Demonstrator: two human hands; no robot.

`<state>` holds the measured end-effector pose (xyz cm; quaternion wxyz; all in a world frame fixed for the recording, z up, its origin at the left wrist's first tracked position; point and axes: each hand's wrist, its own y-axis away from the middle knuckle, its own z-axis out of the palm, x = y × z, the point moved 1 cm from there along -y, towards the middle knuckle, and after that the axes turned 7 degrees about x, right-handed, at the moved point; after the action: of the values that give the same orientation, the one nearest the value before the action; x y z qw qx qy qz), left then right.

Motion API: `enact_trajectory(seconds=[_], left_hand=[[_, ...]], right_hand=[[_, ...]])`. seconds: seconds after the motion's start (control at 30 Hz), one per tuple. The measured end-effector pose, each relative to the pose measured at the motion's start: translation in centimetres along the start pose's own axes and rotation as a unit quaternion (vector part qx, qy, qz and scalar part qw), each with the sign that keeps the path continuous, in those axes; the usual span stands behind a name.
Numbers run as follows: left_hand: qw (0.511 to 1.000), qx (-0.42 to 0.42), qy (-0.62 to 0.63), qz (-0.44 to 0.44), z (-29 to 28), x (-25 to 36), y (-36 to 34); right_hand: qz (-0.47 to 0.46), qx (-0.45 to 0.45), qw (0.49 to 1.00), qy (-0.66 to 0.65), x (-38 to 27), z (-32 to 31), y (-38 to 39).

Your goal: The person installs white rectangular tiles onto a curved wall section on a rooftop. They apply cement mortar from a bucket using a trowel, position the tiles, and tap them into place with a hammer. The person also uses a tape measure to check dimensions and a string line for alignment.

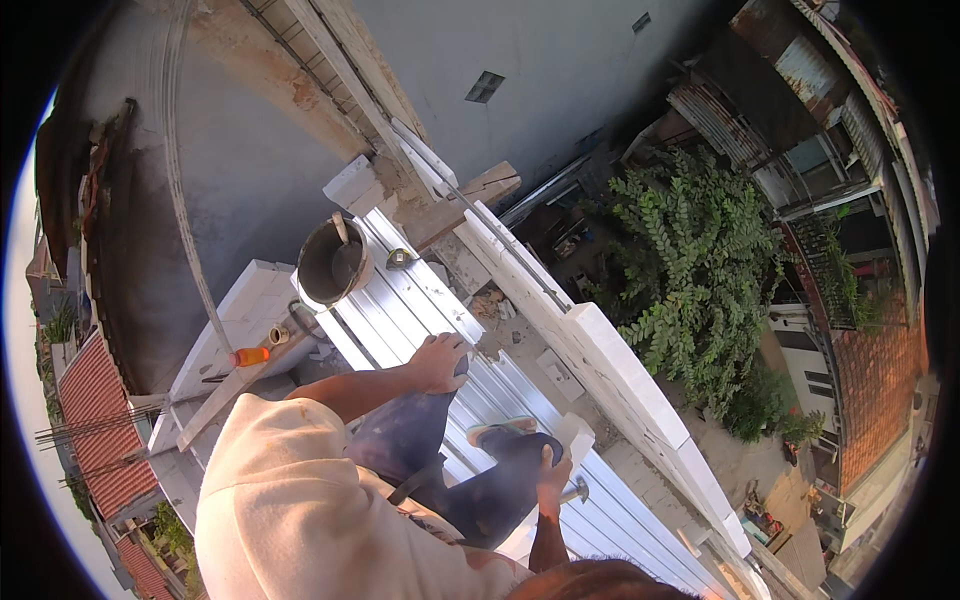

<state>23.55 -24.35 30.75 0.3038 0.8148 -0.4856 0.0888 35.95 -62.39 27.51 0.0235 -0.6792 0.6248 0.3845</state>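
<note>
My left hand (440,360) rests over my bent left knee, fingers apart and curved. My right hand (555,472) grips my right knee (542,450). A foot in a sandal (485,433) is on the silver ribbed metal planks (400,310). Beside my right hand lie a metal tool (578,490), perhaps a hammer, and a white block (576,430). Beyond my left hand, a dark bucket (325,270) with a handled tool in it stands near a tape measure (400,258). An orange bottle (250,356) and a small tin (279,333) are at the left.
A white block wall (630,370) runs along the right, with a drop to a yard, tree (690,270) and tiled roofs (870,390) far below. Another block wall (210,330) is at the left. Wooden beams (460,205) cross at the top, beside a tall grey wall (530,70).
</note>
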Motion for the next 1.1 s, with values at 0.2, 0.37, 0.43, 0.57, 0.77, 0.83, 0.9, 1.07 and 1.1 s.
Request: enact_trajectory(seconds=[0.2,0.37,0.43,0.57,0.77,0.83,0.9,1.07,1.1], left_hand=[[0.975,-0.113,0.087,-0.169,-6.3,0.9,10.8],[0.974,-0.151,0.157,-0.061,-14.6,-3.8,15.1],[0.980,-0.080,0.183,0.007,-15.2,-8.4,16.7],[0.945,-0.099,0.236,-0.202,-21.9,-10.9,18.8],[0.956,-0.121,0.054,-0.260,-17.0,-20.4,22.2],[0.943,-0.091,0.146,-0.285,-21.1,-15.7,23.1],[0.924,-0.071,0.211,-0.310,-23.5,-13.1,24.1],[0.835,-0.058,0.456,-0.304,-17.8,-16.4,26.6],[0.816,-0.100,0.466,-0.327,-19.0,-14.3,25.0]], right_hand=[[-0.014,-0.145,0.987,0.061,-4.2,-3.4,10.3],[0.207,-0.226,0.941,-0.141,-6.5,-9.2,16.2],[0.239,-0.241,0.937,-0.083,-11.6,-11.8,18.3],[0.041,-0.156,0.987,0.007,-11.4,-11.7,22.1],[0.149,-0.163,0.973,-0.066,-15.6,-11.2,22.2],[0.187,-0.150,0.965,-0.107,-16.0,-11.3,21.8],[0.217,-0.151,0.952,-0.152,-17.1,-10.9,21.0],[0.281,-0.167,0.914,-0.239,-20.2,-9.9,18.2],[0.269,-0.172,0.920,-0.229,-20.5,-10.4,17.7]])
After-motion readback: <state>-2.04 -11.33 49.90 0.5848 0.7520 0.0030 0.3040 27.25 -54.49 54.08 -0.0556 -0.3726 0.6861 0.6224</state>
